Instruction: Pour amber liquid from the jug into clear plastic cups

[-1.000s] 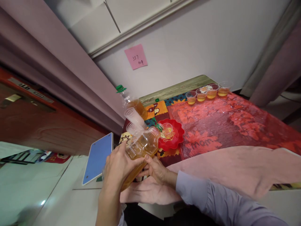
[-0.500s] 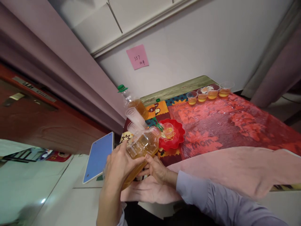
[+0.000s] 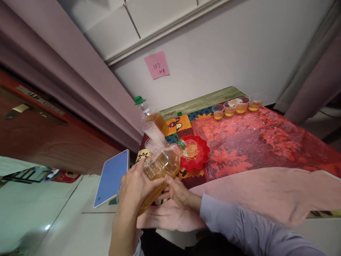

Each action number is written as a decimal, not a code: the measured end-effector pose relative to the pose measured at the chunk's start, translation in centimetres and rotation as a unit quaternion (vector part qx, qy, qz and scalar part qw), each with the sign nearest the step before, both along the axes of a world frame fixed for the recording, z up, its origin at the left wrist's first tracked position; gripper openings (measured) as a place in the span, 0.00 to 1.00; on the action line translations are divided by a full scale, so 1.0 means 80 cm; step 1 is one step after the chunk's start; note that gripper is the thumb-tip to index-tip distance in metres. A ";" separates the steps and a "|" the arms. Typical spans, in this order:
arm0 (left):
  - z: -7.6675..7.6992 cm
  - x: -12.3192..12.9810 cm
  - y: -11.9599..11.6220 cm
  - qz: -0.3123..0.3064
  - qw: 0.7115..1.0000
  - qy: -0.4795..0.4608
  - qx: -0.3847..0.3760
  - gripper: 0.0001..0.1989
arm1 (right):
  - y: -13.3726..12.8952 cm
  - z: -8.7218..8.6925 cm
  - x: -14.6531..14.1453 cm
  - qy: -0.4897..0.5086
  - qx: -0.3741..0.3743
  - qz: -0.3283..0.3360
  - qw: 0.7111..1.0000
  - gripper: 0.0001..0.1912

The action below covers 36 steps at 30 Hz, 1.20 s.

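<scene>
Both my hands are closed around a clear plastic bottle (image 3: 163, 161) of amber liquid, tilted with its uncapped mouth toward the upper right. My left hand (image 3: 134, 185) wraps its left side, and my right hand (image 3: 177, 190) grips it from the right and below. Just beyond the mouth, a clear plastic cup (image 3: 191, 147) with some yellow liquid stands in a red scalloped dish (image 3: 204, 153). Beside the bottle's neck, green strands (image 3: 180, 141) lie over the dish's left edge. Whether liquid is flowing I cannot make out.
Behind the bottle are stacked clear cups (image 3: 154, 133) and a green-capped bottle (image 3: 157, 121). A green cap (image 3: 179, 114) lies near the back edge. Several partly filled cups (image 3: 242, 105) line the far right. A blue board (image 3: 112, 177) stands left; pink cloth (image 3: 253, 188) drapes the front.
The view has shifted very slightly. Both hands and the tilted bottle hold practically the same position over the dish's left side.
</scene>
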<state>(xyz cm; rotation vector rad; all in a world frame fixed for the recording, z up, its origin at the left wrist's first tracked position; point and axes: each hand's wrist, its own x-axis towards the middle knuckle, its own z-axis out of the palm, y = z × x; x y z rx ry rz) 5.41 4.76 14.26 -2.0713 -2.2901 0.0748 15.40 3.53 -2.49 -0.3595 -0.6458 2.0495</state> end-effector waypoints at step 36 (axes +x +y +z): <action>-0.016 -0.014 -0.003 -0.002 0.993 -0.094 0.066 0.49 | 0.008 0.006 0.011 -0.071 0.020 -0.066 0.995 0.42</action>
